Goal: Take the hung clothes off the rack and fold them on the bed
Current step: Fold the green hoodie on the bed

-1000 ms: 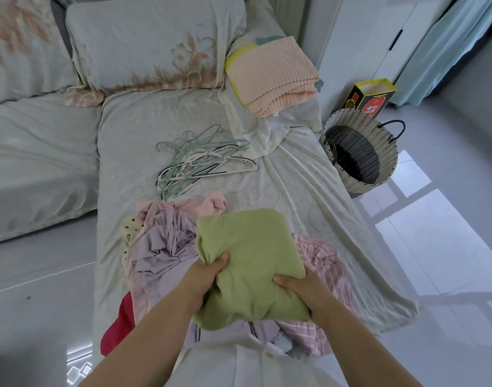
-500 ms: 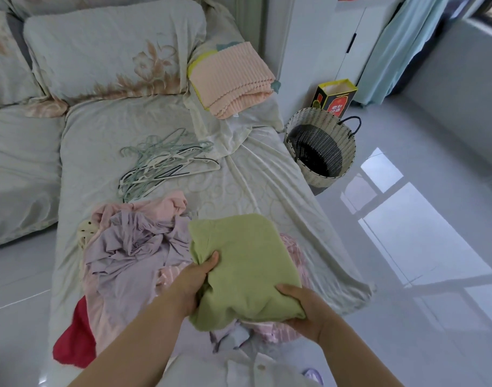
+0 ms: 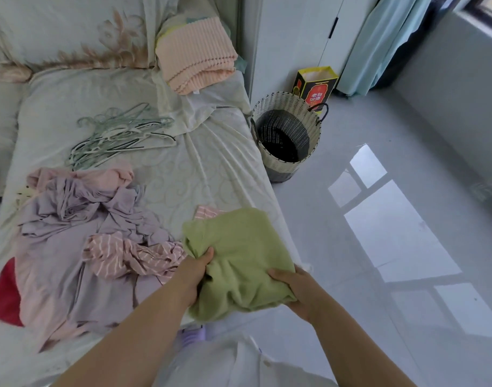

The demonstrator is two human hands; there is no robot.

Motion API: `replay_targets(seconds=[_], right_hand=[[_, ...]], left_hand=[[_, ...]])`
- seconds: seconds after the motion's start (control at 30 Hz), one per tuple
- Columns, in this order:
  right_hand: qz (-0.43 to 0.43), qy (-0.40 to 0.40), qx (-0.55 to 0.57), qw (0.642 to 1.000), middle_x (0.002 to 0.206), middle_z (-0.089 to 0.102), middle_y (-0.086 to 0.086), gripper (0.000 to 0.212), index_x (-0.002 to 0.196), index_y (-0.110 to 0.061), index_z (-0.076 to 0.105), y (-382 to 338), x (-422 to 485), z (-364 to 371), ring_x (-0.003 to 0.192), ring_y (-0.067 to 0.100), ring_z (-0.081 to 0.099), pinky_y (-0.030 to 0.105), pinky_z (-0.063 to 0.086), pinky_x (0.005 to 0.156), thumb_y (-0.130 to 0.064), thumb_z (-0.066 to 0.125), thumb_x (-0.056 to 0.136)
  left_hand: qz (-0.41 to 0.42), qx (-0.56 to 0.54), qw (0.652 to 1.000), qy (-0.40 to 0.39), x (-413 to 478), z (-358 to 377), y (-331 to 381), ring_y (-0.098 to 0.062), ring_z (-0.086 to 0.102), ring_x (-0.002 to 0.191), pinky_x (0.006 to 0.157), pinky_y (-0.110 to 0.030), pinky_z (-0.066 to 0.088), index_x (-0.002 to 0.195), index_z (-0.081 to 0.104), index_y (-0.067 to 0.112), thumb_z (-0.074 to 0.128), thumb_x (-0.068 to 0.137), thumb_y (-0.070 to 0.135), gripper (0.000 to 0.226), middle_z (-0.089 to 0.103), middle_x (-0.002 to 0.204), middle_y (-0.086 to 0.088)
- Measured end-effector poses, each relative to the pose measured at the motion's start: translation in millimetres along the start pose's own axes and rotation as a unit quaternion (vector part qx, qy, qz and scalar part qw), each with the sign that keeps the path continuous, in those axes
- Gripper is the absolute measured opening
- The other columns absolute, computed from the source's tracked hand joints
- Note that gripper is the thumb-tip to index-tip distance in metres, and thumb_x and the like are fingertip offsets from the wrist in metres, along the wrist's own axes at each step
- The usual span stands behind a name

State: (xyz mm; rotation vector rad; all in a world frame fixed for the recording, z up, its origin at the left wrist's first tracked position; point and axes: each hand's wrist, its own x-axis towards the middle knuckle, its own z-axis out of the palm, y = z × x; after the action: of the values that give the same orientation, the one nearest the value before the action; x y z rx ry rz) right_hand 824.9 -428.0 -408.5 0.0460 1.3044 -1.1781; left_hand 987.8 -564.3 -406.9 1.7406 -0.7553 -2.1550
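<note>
A folded green garment (image 3: 239, 255) is held over the bed's right edge. My left hand (image 3: 196, 270) grips its left side with the thumb on top, and my right hand (image 3: 293, 289) grips its near right corner. To the left on the bed (image 3: 205, 174) lies a loose heap: a lilac garment (image 3: 80, 219), a pink striped one (image 3: 133, 256), a pale pink one (image 3: 99, 175) and a red one (image 3: 3, 297). A pile of empty hangers (image 3: 119, 135) lies further up the bed.
A folded peach knit blanket (image 3: 197, 55) sits near the pillow (image 3: 71, 29). On the floor beside the bed stands a woven basket (image 3: 288, 135), with a yellow and black box (image 3: 314, 85) behind it. White cupboard doors and a teal curtain (image 3: 384, 43) are at the back right.
Both hands have carried the folded green garment to the right, off the clothes heap and toward the bed's right edge. The view has turned right with them.
</note>
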Motion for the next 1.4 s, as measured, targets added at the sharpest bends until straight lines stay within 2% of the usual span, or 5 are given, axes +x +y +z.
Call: replay_targets(seconds=[0.23, 0.47, 0.7, 0.97, 1.4], right_hand=[[0.002, 0.001, 0.017, 1.000, 0.115, 0.067, 0.010, 0.041, 0.125, -0.009, 0.053, -18.5, 14.2, -13.5, 0.101, 0.027, 0.066, 0.035, 0.058, 0.072, -0.002, 0.062, 0.085], [-0.061, -0.007, -0.105, 0.992, 0.119, 0.066, 0.006, 0.057, 0.128, -0.013, 0.051, -96.2, 29.0, -49.2, 0.106, 0.024, 0.065, 0.037, 0.053, 0.089, -0.009, 0.075, 0.075], [-0.064, -0.007, -0.090, 0.994, 0.114, 0.068, 0.010, 0.052, 0.122, -0.010, 0.055, -174.0, 58.1, -124.8, 0.104, 0.029, 0.065, 0.040, 0.054, 0.086, -0.006, 0.074, 0.074], [-0.057, -0.046, -0.199, 0.977, 0.117, 0.067, 0.004, 0.070, 0.125, -0.019, 0.056, -288.2, 116.6, -228.5, 0.107, 0.026, 0.064, 0.047, 0.051, 0.093, -0.023, 0.084, 0.061], [-0.024, -0.088, -0.227, 0.970, 0.116, 0.067, 0.003, 0.066, 0.125, -0.017, 0.054, -293.1, 138.6, -185.5, 0.106, 0.024, 0.064, 0.043, 0.052, 0.091, -0.016, 0.082, 0.066]], left_hand=[[0.025, 0.003, 1.000, -0.005, 11.0, 20.8, 11.1, -0.025, 0.059, 0.100, 0.087, -0.035, 0.045, 0.123, 0.055, 0.012, 0.059, 0.090, 0.025, 0.036, 0.062, 0.117, -0.011], [0.036, 0.009, 0.995, -0.093, 30.4, 75.7, 59.3, -0.018, 0.068, 0.078, 0.057, -0.027, 0.055, 0.100, 0.062, 0.016, 0.056, 0.089, 0.031, 0.019, 0.074, 0.080, 0.001], [0.035, 0.009, 0.992, -0.120, 68.4, 181.3, 80.6, -0.024, 0.064, 0.096, 0.073, -0.035, 0.050, 0.107, 0.062, 0.017, 0.057, 0.086, 0.036, 0.029, 0.071, 0.099, -0.004], [0.032, -0.067, 0.995, -0.063, 110.1, 319.3, 77.3, -0.023, 0.064, 0.090, 0.068, -0.034, 0.049, 0.102, 0.061, 0.017, 0.059, 0.086, 0.036, 0.025, 0.069, 0.098, -0.005], [0.124, -0.070, 0.988, 0.052, 108.5, 283.9, 85.2, -0.023, 0.060, 0.104, 0.092, -0.037, 0.045, 0.127, 0.051, 0.015, 0.061, 0.086, 0.036, 0.047, 0.063, 0.117, -0.005]])
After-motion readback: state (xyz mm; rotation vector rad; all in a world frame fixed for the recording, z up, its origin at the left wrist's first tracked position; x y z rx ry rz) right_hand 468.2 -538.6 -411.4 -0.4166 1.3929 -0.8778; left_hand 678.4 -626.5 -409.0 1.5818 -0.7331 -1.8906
